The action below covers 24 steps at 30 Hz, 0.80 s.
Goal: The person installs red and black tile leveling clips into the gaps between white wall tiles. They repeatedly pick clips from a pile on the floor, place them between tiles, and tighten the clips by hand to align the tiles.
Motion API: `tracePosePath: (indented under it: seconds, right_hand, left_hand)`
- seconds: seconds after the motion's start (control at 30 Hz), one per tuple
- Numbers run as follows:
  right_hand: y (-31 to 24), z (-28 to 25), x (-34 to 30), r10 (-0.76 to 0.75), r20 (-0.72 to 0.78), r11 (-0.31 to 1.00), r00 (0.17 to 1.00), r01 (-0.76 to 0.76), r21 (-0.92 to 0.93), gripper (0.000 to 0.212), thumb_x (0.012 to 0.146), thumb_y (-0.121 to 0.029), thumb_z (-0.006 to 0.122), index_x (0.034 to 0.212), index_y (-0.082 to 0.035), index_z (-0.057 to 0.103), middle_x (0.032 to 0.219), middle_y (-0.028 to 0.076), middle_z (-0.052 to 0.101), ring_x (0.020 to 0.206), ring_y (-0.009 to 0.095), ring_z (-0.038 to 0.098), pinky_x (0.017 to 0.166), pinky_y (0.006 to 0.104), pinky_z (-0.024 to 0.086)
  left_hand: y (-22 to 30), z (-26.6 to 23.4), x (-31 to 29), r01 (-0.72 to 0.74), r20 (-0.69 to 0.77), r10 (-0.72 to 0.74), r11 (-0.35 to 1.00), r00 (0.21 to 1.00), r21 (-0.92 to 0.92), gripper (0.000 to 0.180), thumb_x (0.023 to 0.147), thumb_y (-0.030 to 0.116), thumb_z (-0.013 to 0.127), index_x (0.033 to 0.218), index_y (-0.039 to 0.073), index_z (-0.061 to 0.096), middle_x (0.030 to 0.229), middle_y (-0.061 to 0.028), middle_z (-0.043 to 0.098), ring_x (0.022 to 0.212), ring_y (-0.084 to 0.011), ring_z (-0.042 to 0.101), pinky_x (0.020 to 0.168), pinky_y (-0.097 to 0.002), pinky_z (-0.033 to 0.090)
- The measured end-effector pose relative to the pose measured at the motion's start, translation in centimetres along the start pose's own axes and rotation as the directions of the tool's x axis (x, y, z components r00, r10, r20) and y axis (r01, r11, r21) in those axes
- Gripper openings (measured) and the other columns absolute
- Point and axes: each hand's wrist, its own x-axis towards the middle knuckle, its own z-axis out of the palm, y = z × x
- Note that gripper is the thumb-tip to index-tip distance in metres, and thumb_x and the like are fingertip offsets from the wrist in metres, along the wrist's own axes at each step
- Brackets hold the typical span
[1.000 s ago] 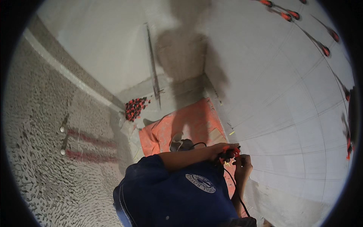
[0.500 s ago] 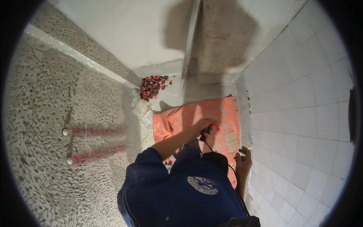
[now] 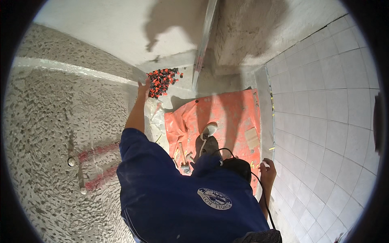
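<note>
At the far left, my left hand [image 3: 144,88] reaches to the near-left edge of a heap of small red and black plastic pieces [image 3: 161,81], which look like tile-levelling wedges. Its fingers appear apart, and no piece shows in them. My right hand [image 3: 267,173] is low on the right, beside the tiled wall [image 3: 316,121], with fingers loosely bent and the thumb apart. I see nothing in it. Under me an orange-red sheet [image 3: 231,109] covers part of the floor. One small black piece [image 3: 197,101] lies near its far edge.
On the sheet lie a wooden-handled hammer [image 3: 182,150] and a tan rectangular piece [image 3: 251,138]. My shoe [image 3: 210,128] stands on it. A rough mortar wall [image 3: 44,121] rises on the left. Crumpled clear plastic [image 3: 154,109] lies below the heap. A metal strip [image 3: 206,36] runs up the far wall.
My left hand has swung from over the sheet, where it held red and black pieces, to the heap at the far left. My right hand has barely moved.
</note>
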Motion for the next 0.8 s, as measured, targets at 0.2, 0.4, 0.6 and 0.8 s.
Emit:
tracePosePath:
  seconds: [0.2,0.4,0.6,0.8]
  right_hand:
    - [-0.6,0.3,-0.1,0.001,0.028,1.0,1.0,-0.002,0.018,0.024,0.086,-0.013,0.063,0.106,0.0,0.065,0.1,0.012,0.068,0.076,0.02,0.066,0.071,0.0327,0.053]
    - [1.6,-0.6,-1.0,0.018,0.012,0.999,1.0,-0.018,0.035,0.024,0.087,-0.015,0.062,0.107,-0.001,0.065,0.095,0.01,0.069,0.074,0.019,0.068,0.065,0.0306,0.053]
    - [8.0,-3.6,-1.0,-0.049,0.066,0.998,0.997,0.047,0.038,0.025,0.089,-0.013,0.061,0.109,0.002,0.062,0.095,0.012,0.068,0.073,0.018,0.067,0.066,0.031,0.054]
    - [12.5,-5.2,5.4,-0.157,0.062,0.977,0.986,0.164,-0.134,0.029,0.085,-0.018,0.062,0.111,-0.004,0.064,0.089,0.016,0.069,0.082,0.029,0.068,0.071,0.0389,0.052]
  left_hand:
    - [-11.1,9.0,-8.9,-0.045,0.366,-0.006,0.99,0.931,0.132,0.101,0.087,0.032,0.071,0.152,0.001,0.0,0.132,-0.0232,0.054,0.109,-0.0285,0.061,0.087,-0.0317,0.051]
    - [-19.2,17.6,-25.5,-0.066,0.584,-0.145,0.943,0.799,0.326,0.101,0.081,0.04,0.073,0.152,0.002,0.012,0.119,-0.0197,0.058,0.094,-0.0292,0.059,0.079,-0.0386,0.048]
    - [-19.9,18.7,-32.8,-0.055,0.696,-0.049,0.99,0.716,0.127,0.086,0.081,0.035,0.07,0.147,-0.001,0.028,0.127,-0.0247,0.052,0.116,-0.0312,0.052,0.096,-0.0382,0.043]
    - [-15.9,8.4,-32.5,-0.168,0.571,0.117,0.985,0.812,0.038,0.07,0.089,0.027,0.066,0.144,-0.002,0.034,0.078,-0.0068,0.064,0.066,-0.0169,0.058,0.062,-0.0304,0.048]
